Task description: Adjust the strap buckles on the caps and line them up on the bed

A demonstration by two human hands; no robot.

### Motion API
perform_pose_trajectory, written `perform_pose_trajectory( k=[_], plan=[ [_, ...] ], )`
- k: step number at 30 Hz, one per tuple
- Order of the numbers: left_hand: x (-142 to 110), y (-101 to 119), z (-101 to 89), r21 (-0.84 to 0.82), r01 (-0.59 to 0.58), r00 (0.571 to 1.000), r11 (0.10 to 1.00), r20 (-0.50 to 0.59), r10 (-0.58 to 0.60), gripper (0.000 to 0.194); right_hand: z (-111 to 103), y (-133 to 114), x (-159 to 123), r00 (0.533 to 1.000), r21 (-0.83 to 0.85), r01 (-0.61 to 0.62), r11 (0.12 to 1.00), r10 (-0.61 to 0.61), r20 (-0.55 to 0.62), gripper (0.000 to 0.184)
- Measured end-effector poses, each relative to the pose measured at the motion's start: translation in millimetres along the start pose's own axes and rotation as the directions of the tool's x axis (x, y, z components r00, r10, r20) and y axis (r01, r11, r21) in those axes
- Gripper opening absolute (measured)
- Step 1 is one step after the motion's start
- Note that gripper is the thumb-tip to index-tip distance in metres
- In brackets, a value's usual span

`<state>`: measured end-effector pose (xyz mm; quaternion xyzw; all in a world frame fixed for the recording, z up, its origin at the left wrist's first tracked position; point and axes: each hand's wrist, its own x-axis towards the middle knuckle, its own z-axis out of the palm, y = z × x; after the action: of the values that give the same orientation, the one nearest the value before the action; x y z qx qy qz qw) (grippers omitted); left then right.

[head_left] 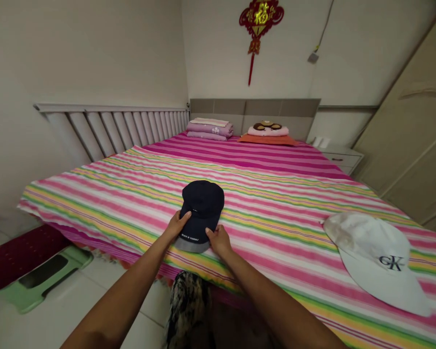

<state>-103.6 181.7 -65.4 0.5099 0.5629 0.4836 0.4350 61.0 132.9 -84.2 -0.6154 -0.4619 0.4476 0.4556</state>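
A dark navy baseball cap (pixel 202 201) is at the near edge of the bed, its brim toward me. White lettering and a grey band show along the brim's front. My left hand (pixel 177 225) grips the cap's left side, thumb on top near where brim and crown meet. On the right side of the brim, my right hand (pixel 219 239) pinches the edge between thumb and fingers. The fingers under the cap are hidden on both sides. Off to the right lies a white cap (pixel 378 257) with dark "CK"-like letters, apart from both hands.
A striped sheet (pixel 276 203) covers the bed. Folded purple bedding (pixel 210 130) and an orange pillow (pixel 269 140) lie by the headboard (pixel 218 107). A green stool (pixel 45 276) stands on the floor at left. A white nightstand (pixel 343 157) is beyond the bed's right side.
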Motion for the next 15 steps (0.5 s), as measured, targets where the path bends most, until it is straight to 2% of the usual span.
perform_pose_trajectory(
  k=[4,7,9,11,12,13,15],
  plan=[
    [-0.3,1.1,2.8,0.047,-0.017,0.999,0.999,-0.033,0.018,0.049,1.1,-1.2,-1.6,1.000,0.044,-0.001,0.999,0.002,-0.016,0.017],
    [-8.2,2.6,0.0,0.102,-0.039,0.993,0.994,-0.109,0.050,0.052,-21.0,-1.1,-8.9,0.998,0.126,0.016,0.992,-0.008,-0.065,0.018],
    [-21.5,-2.7,-5.8,0.144,-0.046,0.983,0.988,-0.171,0.071,0.055,-56.2,3.0,-18.6,0.990,0.197,0.042,0.979,-0.014,-0.143,0.018],
    [-42.2,-16.1,-14.0,0.191,-0.048,0.965,0.980,-0.243,0.094,0.057,-106.6,12.0,-34.6,0.967,0.270,0.079,0.959,-0.008,-0.253,0.019],
    [-55.2,-25.6,-18.5,0.266,-0.056,0.940,0.962,-0.312,0.141,0.056,-135.4,18.1,-45.3,0.947,0.306,0.102,0.947,0.001,-0.320,0.020],
    [-69.4,-36.3,-22.6,0.308,-0.062,0.915,0.949,-0.362,0.177,0.053,-165.0,25.1,-57.7,0.920,0.342,0.127,0.931,0.018,-0.391,0.021],
    [-99.7,-57.6,-28.3,0.297,-0.066,0.904,0.952,-0.386,0.183,0.049,-221.1,40.5,-86.2,0.832,0.406,0.189,0.894,0.074,-0.550,0.023]
  ],
)
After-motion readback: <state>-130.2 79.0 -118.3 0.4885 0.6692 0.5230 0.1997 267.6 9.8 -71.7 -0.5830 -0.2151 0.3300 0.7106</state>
